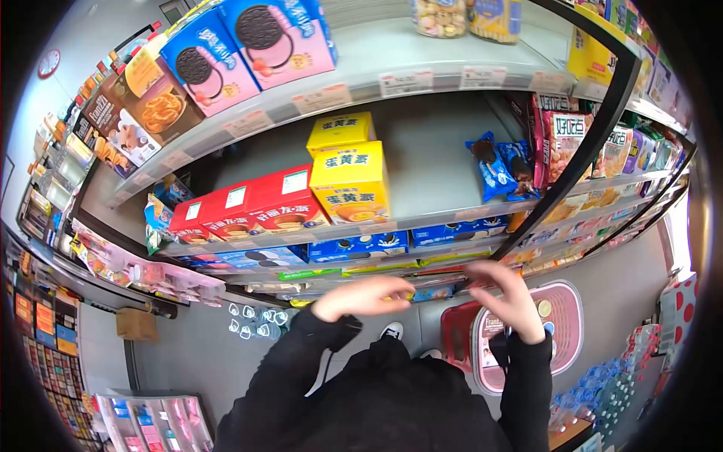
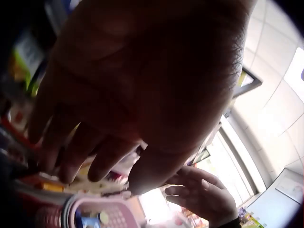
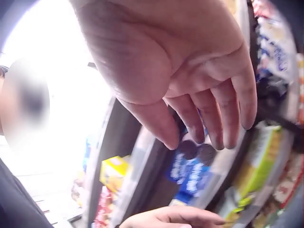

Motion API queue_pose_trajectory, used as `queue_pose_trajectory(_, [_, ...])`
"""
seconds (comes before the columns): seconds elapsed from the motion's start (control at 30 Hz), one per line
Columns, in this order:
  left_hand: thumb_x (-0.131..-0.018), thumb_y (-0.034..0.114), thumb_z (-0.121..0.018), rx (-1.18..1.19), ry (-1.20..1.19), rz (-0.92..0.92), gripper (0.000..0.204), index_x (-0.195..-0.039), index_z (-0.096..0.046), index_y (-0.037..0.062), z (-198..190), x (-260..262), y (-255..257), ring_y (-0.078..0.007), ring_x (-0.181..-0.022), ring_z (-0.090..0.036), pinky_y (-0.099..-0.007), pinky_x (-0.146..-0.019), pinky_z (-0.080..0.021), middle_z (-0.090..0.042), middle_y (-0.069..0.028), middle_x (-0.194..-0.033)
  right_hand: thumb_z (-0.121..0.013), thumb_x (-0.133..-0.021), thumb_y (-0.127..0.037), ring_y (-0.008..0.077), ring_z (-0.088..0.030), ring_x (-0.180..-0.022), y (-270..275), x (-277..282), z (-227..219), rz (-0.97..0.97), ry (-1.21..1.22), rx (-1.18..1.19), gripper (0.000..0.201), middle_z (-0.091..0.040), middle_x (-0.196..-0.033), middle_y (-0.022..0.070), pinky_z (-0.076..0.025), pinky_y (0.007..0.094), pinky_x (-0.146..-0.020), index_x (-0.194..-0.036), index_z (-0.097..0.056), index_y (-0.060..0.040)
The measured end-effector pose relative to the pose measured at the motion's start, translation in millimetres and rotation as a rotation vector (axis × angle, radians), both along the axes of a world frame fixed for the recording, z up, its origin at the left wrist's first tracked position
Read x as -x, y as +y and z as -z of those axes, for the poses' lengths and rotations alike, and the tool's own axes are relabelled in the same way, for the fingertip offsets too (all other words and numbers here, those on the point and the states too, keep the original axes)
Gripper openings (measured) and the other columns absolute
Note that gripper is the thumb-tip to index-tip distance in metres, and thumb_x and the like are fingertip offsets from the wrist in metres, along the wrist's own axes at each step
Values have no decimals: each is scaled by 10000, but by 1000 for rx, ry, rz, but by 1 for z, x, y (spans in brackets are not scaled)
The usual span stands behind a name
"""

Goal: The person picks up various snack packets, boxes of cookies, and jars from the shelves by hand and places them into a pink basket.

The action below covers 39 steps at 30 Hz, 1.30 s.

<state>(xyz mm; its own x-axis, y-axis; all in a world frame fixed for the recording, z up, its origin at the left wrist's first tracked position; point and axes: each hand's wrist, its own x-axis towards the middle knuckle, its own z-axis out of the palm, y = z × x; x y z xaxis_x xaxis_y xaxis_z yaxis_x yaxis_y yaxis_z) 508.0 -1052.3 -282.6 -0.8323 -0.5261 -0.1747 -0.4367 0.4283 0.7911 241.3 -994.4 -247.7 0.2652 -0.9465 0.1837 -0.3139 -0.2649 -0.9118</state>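
Note:
Both hands hang in the air before the lower shelves with nothing in them. In the head view the left hand is below the blue biscuit boxes, its fingers pointing right. The right hand is above the pink basket, fingers relaxed and pointing up and left. The left wrist view shows the left palm with slightly bent, spread fingers, and the right hand beyond it. In the right wrist view the right palm has loosely extended fingers, with the left hand below it.
Yellow boxes and red boxes stand on the middle shelf, with blue packets to their right. A black shelf post slants across the right. Bottles stand on the floor at left, others at right.

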Motion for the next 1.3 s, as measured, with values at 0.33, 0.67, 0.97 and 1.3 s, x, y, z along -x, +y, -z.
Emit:
queue_pose_trajectory(0.33, [-720,76,-548,1056,254,-841,486,-1164,-388,-40,-101,-40,-13,-311,-1025,-463,-445,-942,-288,-493,-187,-1076,-713,-649,-102,236,-342,-1195,-133,-112,-34,-74,-25,310,785,-341,-1281,185,-290,347,-981,-1270,-252,33])
queue_pose_trajectory(0.67, [-707,109,-577,1112,161,-831,543,-1195,-378,-21,-97,-32,-19,-292,-1069,-454,-476,-1005,-170,-466,-187,-1137,-722,-623,-51,213,-392,-1148,-127,-116,-35,-110,-221,327,761,-406,-1209,157,-300,322,-980,-1238,-282,30])
queue_pose_trajectory(0.97, [-727,20,-626,304,702,-465,632,-1266,-297,-4,-70,42,13,-224,-1127,-412,-338,-948,-309,-404,-135,-1237,-755,-585,-132,224,-466,-1064,-12,-21,-13,156,-401,425,754,-455,-1140,149,-376,326,-915,-1199,-341,15])
queue_pose_trajectory(1.3, [-809,28,-498,-708,542,-22,657,-1330,-97,14,127,240,74,-175,-1061,-449,-293,-879,-385,-381,-123,-1230,-603,-781,-226,185,-470,-1050,125,132,149,824,-562,-421,597,-485,-1134,160,-361,282,-897,-1229,-329,56])
